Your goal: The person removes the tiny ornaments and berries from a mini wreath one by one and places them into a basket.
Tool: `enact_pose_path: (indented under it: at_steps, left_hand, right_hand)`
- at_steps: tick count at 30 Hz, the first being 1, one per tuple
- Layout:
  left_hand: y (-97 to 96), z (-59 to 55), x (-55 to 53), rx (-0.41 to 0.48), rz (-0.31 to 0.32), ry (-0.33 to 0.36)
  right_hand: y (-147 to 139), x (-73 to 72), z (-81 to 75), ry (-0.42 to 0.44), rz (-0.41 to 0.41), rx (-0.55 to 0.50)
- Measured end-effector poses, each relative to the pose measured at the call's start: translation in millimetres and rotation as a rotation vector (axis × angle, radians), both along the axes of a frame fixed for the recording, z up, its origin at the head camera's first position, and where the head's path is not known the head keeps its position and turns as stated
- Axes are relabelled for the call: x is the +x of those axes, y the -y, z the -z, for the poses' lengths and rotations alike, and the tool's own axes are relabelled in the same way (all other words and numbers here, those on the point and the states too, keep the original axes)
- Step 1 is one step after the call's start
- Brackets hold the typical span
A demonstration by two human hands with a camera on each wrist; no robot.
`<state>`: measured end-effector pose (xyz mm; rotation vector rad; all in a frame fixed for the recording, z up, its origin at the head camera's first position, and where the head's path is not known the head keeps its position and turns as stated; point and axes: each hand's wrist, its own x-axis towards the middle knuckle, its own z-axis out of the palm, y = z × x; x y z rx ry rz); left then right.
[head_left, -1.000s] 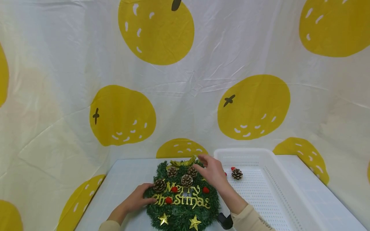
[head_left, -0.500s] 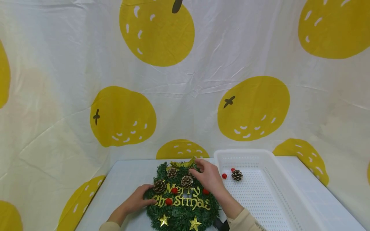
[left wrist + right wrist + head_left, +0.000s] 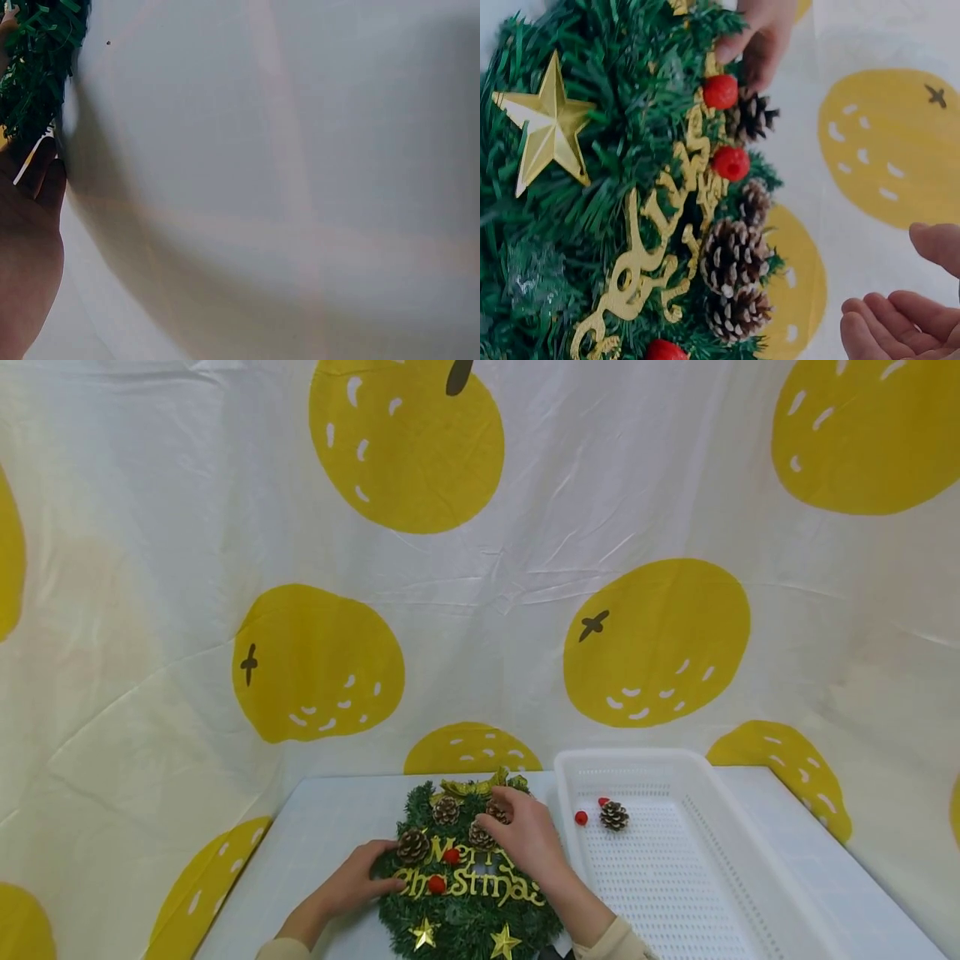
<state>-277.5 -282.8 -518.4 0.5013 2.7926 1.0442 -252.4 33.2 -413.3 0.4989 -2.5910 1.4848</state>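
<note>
A green Christmas wreath (image 3: 457,914) lies on the table, with gold "Merry Christmas" lettering (image 3: 480,885), red balls and gold stars. Pinecones (image 3: 412,846) sit along its upper half, and a gold bow (image 3: 472,787) tops it. My left hand (image 3: 348,877) holds the wreath's left edge, thumb over the lettering and fingers beside a pinecone. Over the upper right part is my right hand (image 3: 531,839), partly covering pinecones and letters in the head view. In the right wrist view its fingers (image 3: 892,322) are loosely bent, the thumb stands apart, and nothing is between them.
To the right stands a white perforated tray (image 3: 690,868) with a pinecone (image 3: 613,816) and red balls (image 3: 581,817) near its far left corner. A white cloth with yellow fruit prints (image 3: 480,652) hangs behind the table.
My right hand has moved left and toward me, from beside the bow to over the upper right pinecones and lettering. My left hand stays at the wreath's edge.
</note>
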Motion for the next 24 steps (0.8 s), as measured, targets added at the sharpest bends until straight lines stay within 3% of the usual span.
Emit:
enact_pose_path:
  at_steps: [10, 17, 24]
  left_hand:
    - [-0.3, -3.5, 3.2, -0.004, 0.024, -0.029]
    - [-1.0, -3.2, 3.5, -0.004, 0.007, -0.016]
    - [-1.7, -5.0, 3.9, 0.001, 0.002, -0.015]
  right_hand:
    - [7.1, 7.8, 1.3, 0.004, -0.028, -0.010]
    - [13.8, 16.1, 2.9, -0.006, -0.062, -0.015]
    - [24.8, 23.9, 10.0, 0.053, -0.086, -0.009]
